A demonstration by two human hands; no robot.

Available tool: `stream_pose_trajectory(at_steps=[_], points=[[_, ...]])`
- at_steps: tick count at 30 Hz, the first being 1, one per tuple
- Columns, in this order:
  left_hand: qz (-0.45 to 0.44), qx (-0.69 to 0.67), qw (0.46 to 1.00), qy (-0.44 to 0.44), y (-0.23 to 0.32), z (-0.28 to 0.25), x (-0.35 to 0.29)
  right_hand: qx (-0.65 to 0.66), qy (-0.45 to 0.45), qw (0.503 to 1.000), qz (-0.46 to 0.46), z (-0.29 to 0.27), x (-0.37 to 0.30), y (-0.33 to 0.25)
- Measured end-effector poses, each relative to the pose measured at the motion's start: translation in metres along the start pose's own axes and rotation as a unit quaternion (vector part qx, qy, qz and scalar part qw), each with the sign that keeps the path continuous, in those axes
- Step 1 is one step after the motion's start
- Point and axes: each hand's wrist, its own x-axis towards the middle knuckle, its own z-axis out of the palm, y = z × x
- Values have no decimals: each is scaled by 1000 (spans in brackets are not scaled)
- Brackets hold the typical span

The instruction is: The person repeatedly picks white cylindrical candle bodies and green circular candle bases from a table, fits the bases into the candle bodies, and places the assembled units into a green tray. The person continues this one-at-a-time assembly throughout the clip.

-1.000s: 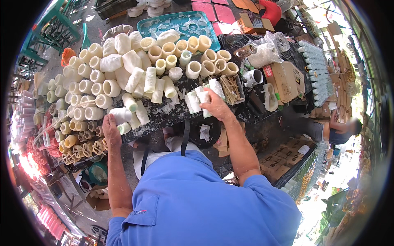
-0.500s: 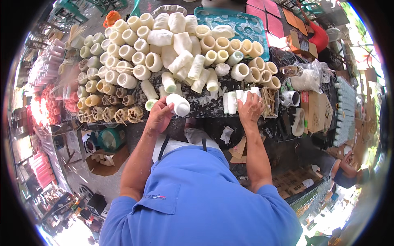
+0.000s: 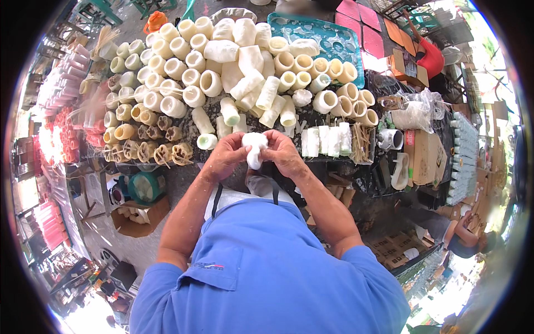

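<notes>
My left hand (image 3: 225,155) and my right hand (image 3: 285,155) meet at the near edge of the table, fingers closed around a white waxy piece (image 3: 255,142) from both sides. It has a rounded top and a smooth lobe pointing down toward me; whether it is one piece or two pressed together I cannot tell. To the right of my right hand stands a short row of slim white candles (image 3: 332,140). Beyond my hands lie several pale wax cylinders (image 3: 267,92), some tipped over, and a pale green-tinged one (image 3: 207,141) sits left of my left hand.
Rows of hollow cream wax cups (image 3: 210,83) cover the dark table. A teal tray (image 3: 347,39) lies at the back, thin sticks (image 3: 362,139) and a cardboard box (image 3: 425,150) at the right. Below left is an open carton (image 3: 133,220). Another person's arm (image 3: 464,231) shows far right.
My right hand has left the row of candles and come to the middle, joining my left hand. The white piece has shifted slightly right and now sits between both hands.
</notes>
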Motion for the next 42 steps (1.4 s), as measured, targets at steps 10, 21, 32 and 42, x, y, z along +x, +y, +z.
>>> stream_pose_trajectory(at_steps=[10, 21, 32, 42], points=[[197, 569, 761, 242, -30, 22, 13, -411, 277, 838, -229, 13, 54, 43], [202, 396, 871, 209, -13, -10, -2, -396, 162, 892, -146, 37, 44, 25], [38, 307, 927, 211, 32, -26, 16, -422, 127, 893, -87, 46, 79, 6], [239, 548, 777, 196, 75, -60, 53, -376, 135, 912, -94, 52, 138, -8]])
